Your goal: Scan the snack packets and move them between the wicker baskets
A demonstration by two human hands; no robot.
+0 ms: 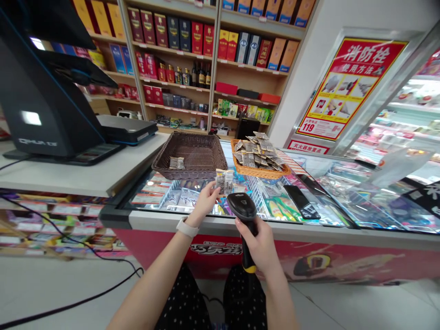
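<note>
Above the freezer's glass top, my left hand (206, 200) pinches a small clear snack packet (224, 180) with dark contents. My right hand (260, 240) is wrapped round the handle of a black barcode scanner (242, 205) with a yellow-tipped base, its head pointing toward the packet. Behind my left hand sits a dark brown wicker basket (161, 161), with one similar packet (176, 162) inside. To its right, a lighter orange-brown basket (264, 171) is heaped with many such packets (259, 149).
A phone (301, 201) lies on the freezer glass (192, 185) to the right. On the left stand a counter (68, 172) and a checkout terminal (44, 105). A black cable (79, 300) runs over the floor. Shelves of boxed goods (178, 39) line the back.
</note>
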